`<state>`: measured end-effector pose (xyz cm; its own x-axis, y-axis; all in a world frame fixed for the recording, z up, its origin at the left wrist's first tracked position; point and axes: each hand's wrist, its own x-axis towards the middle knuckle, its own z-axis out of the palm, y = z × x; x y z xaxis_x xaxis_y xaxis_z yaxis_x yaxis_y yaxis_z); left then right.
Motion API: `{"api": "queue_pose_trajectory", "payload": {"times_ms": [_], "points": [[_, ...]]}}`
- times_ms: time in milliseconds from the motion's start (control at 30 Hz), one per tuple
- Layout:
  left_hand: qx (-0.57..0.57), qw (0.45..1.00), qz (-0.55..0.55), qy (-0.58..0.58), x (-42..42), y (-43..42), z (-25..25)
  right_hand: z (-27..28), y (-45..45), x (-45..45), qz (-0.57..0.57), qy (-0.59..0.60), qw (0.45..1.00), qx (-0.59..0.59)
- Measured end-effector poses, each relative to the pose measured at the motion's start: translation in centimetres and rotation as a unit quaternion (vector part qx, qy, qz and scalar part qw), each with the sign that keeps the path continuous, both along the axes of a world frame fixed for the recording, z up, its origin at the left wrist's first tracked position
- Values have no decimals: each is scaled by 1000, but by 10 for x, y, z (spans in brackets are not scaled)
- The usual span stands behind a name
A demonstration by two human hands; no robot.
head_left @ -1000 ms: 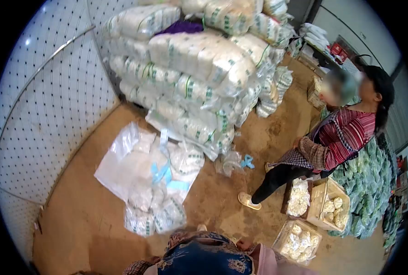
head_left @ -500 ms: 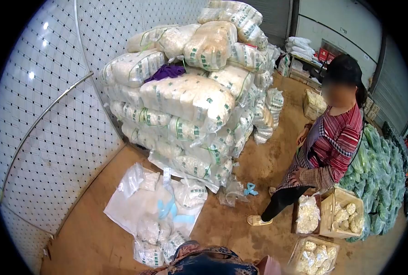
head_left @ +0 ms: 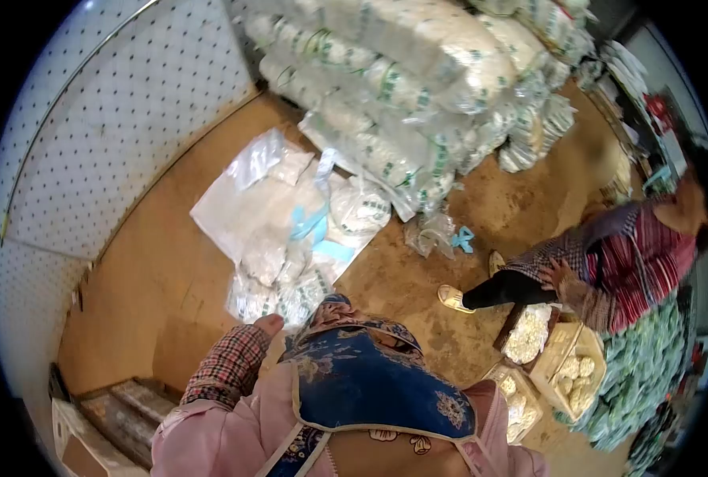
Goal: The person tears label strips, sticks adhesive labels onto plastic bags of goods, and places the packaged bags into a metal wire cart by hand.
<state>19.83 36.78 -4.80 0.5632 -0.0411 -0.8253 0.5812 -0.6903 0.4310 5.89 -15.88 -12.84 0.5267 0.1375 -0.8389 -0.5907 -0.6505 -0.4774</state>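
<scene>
- Stack of bagged packs (head_left: 418,103): the largest thing, at 12 to 1 o'clock in the view, clear wrap with green print.
- Heap of green bundles (head_left: 640,366): at 4 o'clock, behind the crates.
- Co-worker (head_left: 640,262): at 3 o'clock, striped top, one hand with fingers spread against the checked apron.
- White sheet (head_left: 223,211): flat on the brown floor (head_left: 139,294) at 9 to 10 o'clock.
- Yellow crate (head_left: 546,359): at 4 o'clock, holding pale, rounded packs, a brown box (head_left: 527,334) beside it.
- Clear printed bags (head_left: 270,296): at 8 o'clock, at the sheet's near edge.
- Left hand (head_left: 270,324): beside those bags at 7 to 8 o'clock; whether open, closed or touching them cannot be told.
- Right hand: out of view, state unknown.
- Blue strip (head_left: 463,239): knotted, on the floor at 3 o'clock.
</scene>
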Motion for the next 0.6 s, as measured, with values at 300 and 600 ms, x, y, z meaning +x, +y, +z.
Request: {"api": "queue_pose_trajectory", "payload": {"times_ms": [300,600], "points": [[-45,993,-103,31,3,-61,-23,-22,50,186,96,-10,992,-80],[-6,995,64,72,-91,-124,-138,-157,288,444,330,-44,938,-93]]}}
